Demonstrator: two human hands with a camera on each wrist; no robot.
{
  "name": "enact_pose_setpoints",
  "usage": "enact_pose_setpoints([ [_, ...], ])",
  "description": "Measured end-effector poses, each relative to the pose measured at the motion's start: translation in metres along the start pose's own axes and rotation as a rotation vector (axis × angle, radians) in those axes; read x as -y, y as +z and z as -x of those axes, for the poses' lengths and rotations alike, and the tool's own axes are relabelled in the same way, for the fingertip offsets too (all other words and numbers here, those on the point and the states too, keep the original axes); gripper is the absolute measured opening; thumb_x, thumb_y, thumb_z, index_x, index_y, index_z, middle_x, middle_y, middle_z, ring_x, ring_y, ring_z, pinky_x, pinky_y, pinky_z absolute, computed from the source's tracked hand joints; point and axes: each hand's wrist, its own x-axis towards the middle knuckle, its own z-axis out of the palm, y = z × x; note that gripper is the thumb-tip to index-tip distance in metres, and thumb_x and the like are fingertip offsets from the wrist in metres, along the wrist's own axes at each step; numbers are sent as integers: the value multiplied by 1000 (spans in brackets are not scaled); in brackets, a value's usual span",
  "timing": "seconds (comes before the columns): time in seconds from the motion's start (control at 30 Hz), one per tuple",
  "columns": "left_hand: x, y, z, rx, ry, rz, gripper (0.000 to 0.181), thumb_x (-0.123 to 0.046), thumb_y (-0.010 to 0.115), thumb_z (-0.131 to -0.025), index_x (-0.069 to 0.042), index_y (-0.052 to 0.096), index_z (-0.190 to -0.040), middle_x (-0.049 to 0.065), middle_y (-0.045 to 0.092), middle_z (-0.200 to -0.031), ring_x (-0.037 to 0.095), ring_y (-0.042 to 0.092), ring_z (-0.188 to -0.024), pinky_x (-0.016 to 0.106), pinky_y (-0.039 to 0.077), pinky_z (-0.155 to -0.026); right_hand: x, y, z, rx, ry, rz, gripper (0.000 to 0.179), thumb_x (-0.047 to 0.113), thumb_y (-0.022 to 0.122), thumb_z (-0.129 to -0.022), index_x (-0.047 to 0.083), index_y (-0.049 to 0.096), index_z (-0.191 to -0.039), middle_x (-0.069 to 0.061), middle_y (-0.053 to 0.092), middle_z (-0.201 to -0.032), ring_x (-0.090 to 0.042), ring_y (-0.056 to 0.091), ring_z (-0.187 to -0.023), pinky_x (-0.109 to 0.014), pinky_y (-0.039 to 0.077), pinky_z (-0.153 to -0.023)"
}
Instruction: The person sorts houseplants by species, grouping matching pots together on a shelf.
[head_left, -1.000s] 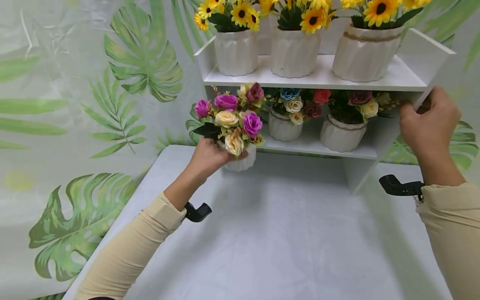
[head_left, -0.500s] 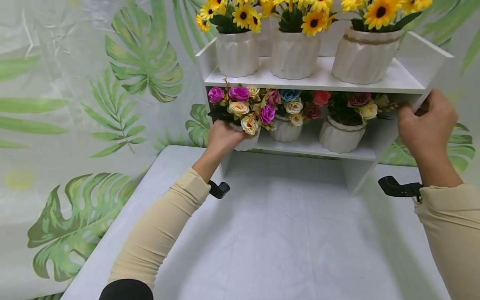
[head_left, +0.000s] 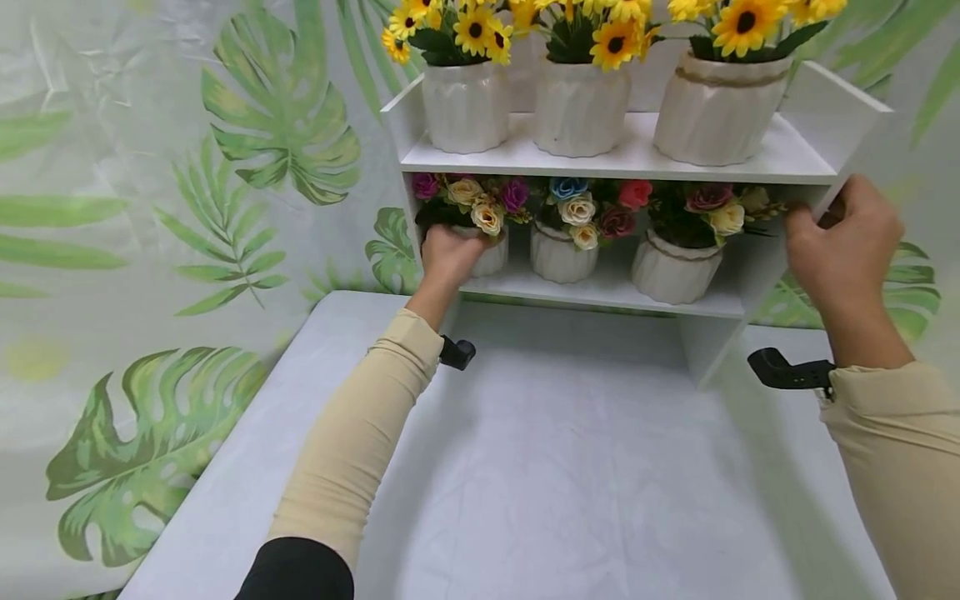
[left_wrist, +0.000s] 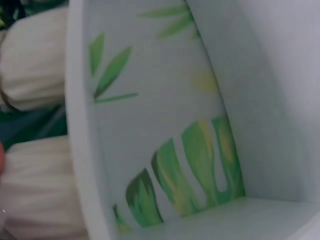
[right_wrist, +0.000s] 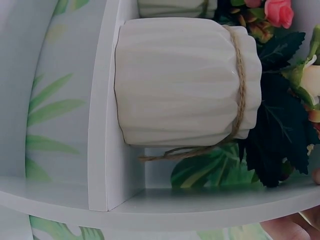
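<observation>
On the left of the lower tier of the white shelf (head_left: 600, 292), my left hand (head_left: 448, 257) grips a ribbed white flower pot (head_left: 495, 260) of purple and cream artificial roses. The pot's left part is behind the hand. In the left wrist view only a sliver of finger shows beside the lower pot (left_wrist: 42, 190). My right hand (head_left: 847, 254) holds the shelf's right side panel, fingers partly hidden behind it. Beside that panel stands the rightmost rose pot (head_left: 675, 271), its twine (right_wrist: 241, 82) plain in the right wrist view. A middle rose pot (head_left: 562, 257) stands between the two.
Three white pots of yellow sunflowers stand on the upper tier, including a left one (head_left: 467, 108) and a right one (head_left: 716, 117). A white table (head_left: 555, 467) extends under and before the shelf. A leaf-print backdrop (head_left: 150, 250) hangs behind.
My left hand has moved right and inward, carrying the purple-rose pot from in front of the shelf into the lower tier's left end. My right hand has kept its grip on the side panel.
</observation>
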Motion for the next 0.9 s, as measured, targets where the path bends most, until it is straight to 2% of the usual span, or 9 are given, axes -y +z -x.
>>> enact_pose_setpoints([
  [0.13,4,2,-7,20,65,13,70,-41,80,-79,-2,57,-133,13,61,-138,28,57,-126,40,48,-106,2,0,-1,8,7,-7,31,23,52,-90,20,68,-116,28,57,-90,19,44,-72,-6,34,-68],
  [0.27,6,4,-8,62,70,41,86,-44,77,-83,-8,38,-150,11,48,-152,27,44,-142,39,40,-115,2,0,-1,-15,-11,10,36,23,50,-91,18,67,-122,18,64,-102,20,44,-74,-5,35,-70],
  [0.4,8,5,-3,68,25,30,94,-51,75,-83,-12,29,-154,12,42,-156,29,40,-145,42,39,-117,1,-1,3,-9,0,17,37,24,50,-91,18,66,-124,14,67,-107,21,45,-76,-5,38,-73],
  [0.53,9,7,3,39,27,14,93,-52,74,-83,-12,28,-154,13,41,-157,30,41,-144,44,39,-116,2,-3,6,10,46,19,38,24,51,-92,22,64,-127,8,68,-120,20,49,-83,-7,42,-79],
  [0.63,10,6,8,32,23,11,94,-50,73,-85,-11,26,-156,13,39,-158,31,40,-145,45,39,-116,4,-4,6,15,72,-5,37,23,52,-92,24,64,-127,12,67,-118,19,51,-87,-8,43,-82],
  [0.73,14,4,14,55,29,6,93,-46,70,-88,-10,20,-157,14,34,-160,32,37,-146,46,39,-116,4,-6,4,45,118,-51,38,23,54,-92,28,62,-129,19,63,-116,17,54,-92,-11,46,-88],
  [0.8,18,1,21,72,63,-6,89,-42,67,-90,-9,18,-158,14,33,-160,32,37,-146,46,38,-116,2,-8,5,78,142,-66,39,25,56,-92,29,61,-130,21,62,-116,13,56,-96,-12,46,-91],
  [0.83,22,-1,26,77,95,-18,86,-40,66,-91,-8,19,-157,15,33,-160,32,37,-146,46,37,-117,0,-11,5,127,153,-51,42,27,55,-93,30,58,-135,17,62,-123,8,58,-105,-17,48,-95],
  [0.9,30,-5,38,70,176,-56,79,-36,64,-93,-7,25,-155,15,36,-158,32,39,-144,48,37,-116,-5,-18,9,270,134,-2,52,32,53,-96,24,47,-147,1,59,-140,-12,59,-123,-34,50,-103],
])
